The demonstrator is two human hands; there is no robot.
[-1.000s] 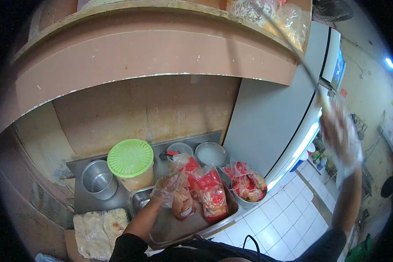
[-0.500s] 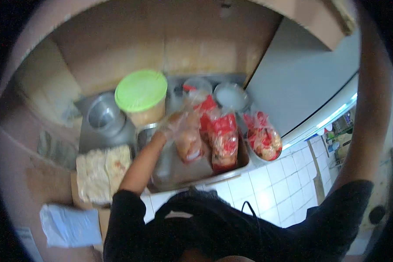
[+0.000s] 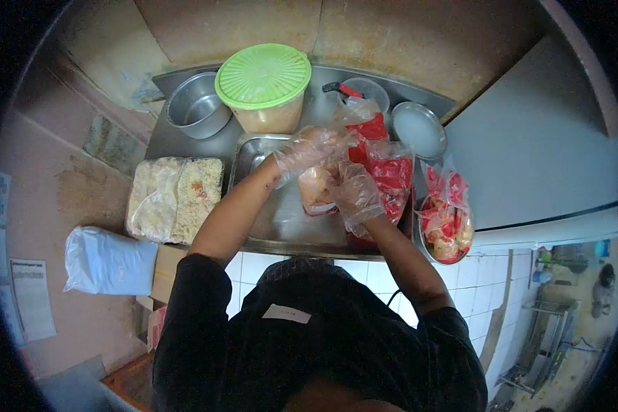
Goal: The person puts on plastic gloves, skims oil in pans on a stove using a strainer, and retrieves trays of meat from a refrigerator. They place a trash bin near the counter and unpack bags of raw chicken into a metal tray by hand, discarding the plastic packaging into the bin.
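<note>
Clear plastic gloves cover both of my hands. My left hand [image 3: 316,149] has its fingers closed on the upper part of a clear plastic bag of pale, orange-tinged food [image 3: 314,189]. My right hand [image 3: 357,194] grips the same bag from its right side, fingers curled and partly hidden. The bag is over a shallow metal tray [image 3: 292,246]. Right beside my hands, red-printed plastic bags [image 3: 391,175] with food inside crowd the tray's right part.
Behind the tray stand a tub with a green lid [image 3: 263,74], a metal pot [image 3: 199,106] and a round container of whitish contents [image 3: 419,130]. A bowl with red-printed bags [image 3: 446,223] sits at right. Packed pale crumbly food [image 3: 175,199] lies left.
My right arm has swung in from the far right, and that hand now grips the bag beside my left hand. The camera view has shifted, so the counter appears higher.
</note>
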